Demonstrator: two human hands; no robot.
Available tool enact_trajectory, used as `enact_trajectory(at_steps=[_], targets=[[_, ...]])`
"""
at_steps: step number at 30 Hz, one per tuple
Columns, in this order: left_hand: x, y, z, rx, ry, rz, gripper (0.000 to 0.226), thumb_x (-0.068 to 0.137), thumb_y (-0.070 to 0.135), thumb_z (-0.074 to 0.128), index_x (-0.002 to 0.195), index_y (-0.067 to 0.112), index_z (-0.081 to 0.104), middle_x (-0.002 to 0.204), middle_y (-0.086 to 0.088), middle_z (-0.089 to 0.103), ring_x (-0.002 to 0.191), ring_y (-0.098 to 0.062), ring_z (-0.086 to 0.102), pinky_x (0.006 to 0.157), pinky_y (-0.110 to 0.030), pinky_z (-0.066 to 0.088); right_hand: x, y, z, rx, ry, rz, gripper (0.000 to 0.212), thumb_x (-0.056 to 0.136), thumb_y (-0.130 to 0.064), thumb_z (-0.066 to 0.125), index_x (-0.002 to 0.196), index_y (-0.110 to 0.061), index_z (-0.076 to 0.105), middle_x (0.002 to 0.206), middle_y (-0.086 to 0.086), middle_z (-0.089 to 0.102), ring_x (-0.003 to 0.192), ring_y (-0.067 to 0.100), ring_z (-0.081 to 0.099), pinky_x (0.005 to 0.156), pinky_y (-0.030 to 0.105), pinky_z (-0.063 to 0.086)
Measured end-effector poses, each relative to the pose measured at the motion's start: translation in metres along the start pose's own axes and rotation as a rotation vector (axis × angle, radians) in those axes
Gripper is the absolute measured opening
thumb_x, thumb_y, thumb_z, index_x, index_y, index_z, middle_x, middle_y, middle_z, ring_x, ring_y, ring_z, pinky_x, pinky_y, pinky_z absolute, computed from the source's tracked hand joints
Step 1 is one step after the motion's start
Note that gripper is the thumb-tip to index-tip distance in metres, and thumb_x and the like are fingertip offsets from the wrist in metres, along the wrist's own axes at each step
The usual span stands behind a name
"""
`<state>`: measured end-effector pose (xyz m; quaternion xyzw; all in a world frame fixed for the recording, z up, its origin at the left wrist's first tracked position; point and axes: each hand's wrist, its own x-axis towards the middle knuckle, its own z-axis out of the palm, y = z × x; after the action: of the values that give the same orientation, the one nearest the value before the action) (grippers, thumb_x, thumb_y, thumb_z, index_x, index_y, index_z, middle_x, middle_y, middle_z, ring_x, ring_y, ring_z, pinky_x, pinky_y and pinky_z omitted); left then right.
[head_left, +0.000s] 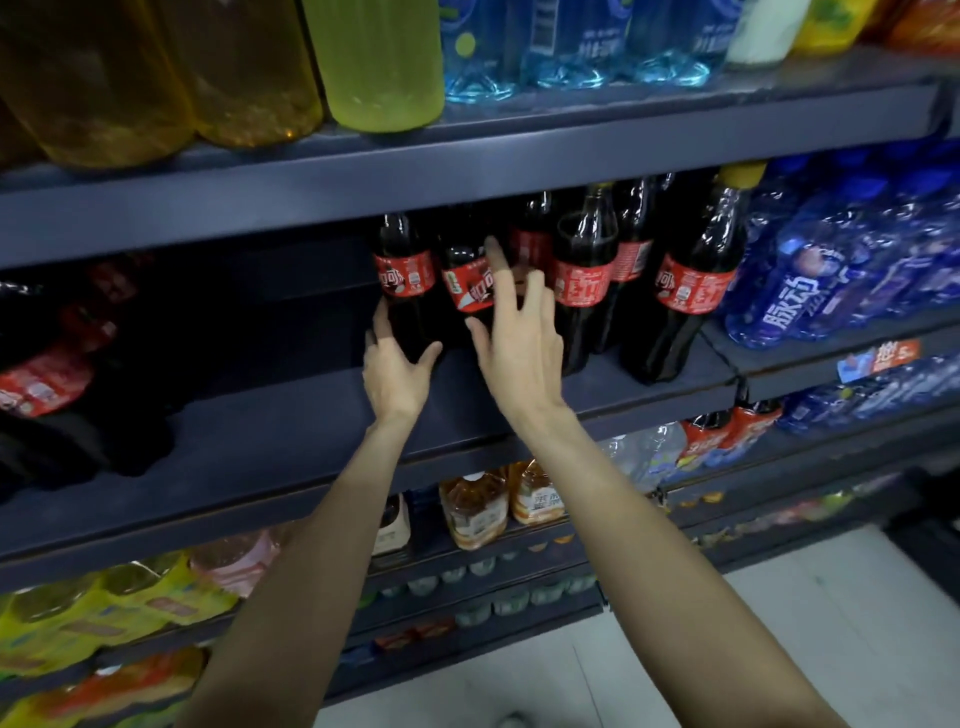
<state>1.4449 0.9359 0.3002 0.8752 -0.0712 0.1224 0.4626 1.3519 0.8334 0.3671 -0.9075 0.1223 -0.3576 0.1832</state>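
Middle shelf (291, 431), dark blue, stocked with cola. A group of dark bottles with red labels stands upright at the far side of the board, right of centre.

Left hand (397, 374): reaches to the lower body of the leftmost cola bottle (405, 275). Fingers are straight and lie along the bottle's left side, and the thumb is spread wide to the right of its base. The hand brackets the bottle and is not clamped on it. Whether the palm makes contact cannot be told.

Right hand (519, 353): raised in front of the second cola bottle (465, 286), just right of the first. Fingers are apart and straight. The forefinger lies across the red label and the thumb points left toward the bottle's lower body. Nothing is gripped.

Both bottles stand touching each other, at the left end of the group. The yellow-capped cola bottle (691, 291) stands at the right end, nearer the shelf edge.

Surroundings: blue drink bottles (810, 291) to the right; yellow drink bottles (249, 67) on the board above; amber tea bottles (475, 512) on the board below; more cola, blurred, at far left (47, 374).
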Motion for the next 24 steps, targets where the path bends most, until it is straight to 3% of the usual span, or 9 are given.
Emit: enact_trajectory(at_steps=[3, 7, 15, 20, 24], targets=[[0.006, 0.001, 0.001, -0.012, 0.004, -0.006, 0.087, 0.081, 0.027, 0.073, 0.149, 0.019, 0.019, 0.135, -0.016, 0.049, 0.123, -0.031, 0.049, 0.097, -0.044, 0.045, -0.004, 0.003, 0.010, -0.056, -0.006, 0.050, 0.072, 0.079, -0.023, 0.072, 0.141, -0.013, 0.038, 0.119, 0.018, 0.050, 0.101, 0.031, 0.053, 0.054, 0.038, 0.051], [0.001, -0.008, 0.001, -0.067, 0.041, 0.038, 0.080, 0.083, 0.022, 0.071, 0.147, 0.019, 0.023, 0.133, -0.011, 0.051, 0.119, -0.025, 0.053, 0.092, -0.046, 0.049, -0.023, 0.011, 0.025, -0.131, -0.112, 0.065, 0.094, 0.076, -0.024, 0.076, 0.149, -0.013, 0.020, 0.135, 0.018, 0.048, 0.115, 0.034, 0.049, 0.069, 0.040, 0.054], [0.002, -0.001, 0.006, -0.143, -0.015, 0.044, 0.090, 0.078, 0.022, 0.075, 0.146, 0.015, 0.016, 0.128, -0.012, 0.057, 0.113, -0.029, 0.058, 0.088, -0.037, 0.049, -0.029, 0.007, 0.032, 0.136, -0.013, 0.127, 0.088, 0.081, -0.010, 0.070, 0.150, -0.012, 0.014, 0.137, 0.011, 0.043, 0.122, 0.027, 0.044, 0.084, 0.035, 0.050], [0.002, 0.001, 0.007, -0.068, -0.029, 0.089, 0.090, 0.078, 0.023, 0.075, 0.147, 0.016, 0.017, 0.126, -0.011, 0.060, 0.106, -0.028, 0.061, 0.087, -0.038, 0.051, -0.025, 0.006, 0.039, 0.259, 0.030, 0.211, 0.086, 0.084, -0.013, 0.068, 0.149, -0.007, 0.012, 0.137, 0.013, 0.040, 0.124, 0.026, 0.041, 0.090, 0.033, 0.045], [0.004, 0.002, 0.003, -0.089, -0.061, 0.043, 0.091, 0.079, 0.019, 0.076, 0.147, 0.014, 0.016, 0.128, -0.012, 0.058, 0.112, -0.027, 0.059, 0.090, -0.034, 0.049, -0.026, 0.012, 0.037, 0.263, 0.018, 0.217, 0.093, 0.082, -0.017, 0.072, 0.150, -0.011, 0.010, 0.139, 0.010, 0.041, 0.126, 0.024, 0.042, 0.086, 0.033, 0.048]])
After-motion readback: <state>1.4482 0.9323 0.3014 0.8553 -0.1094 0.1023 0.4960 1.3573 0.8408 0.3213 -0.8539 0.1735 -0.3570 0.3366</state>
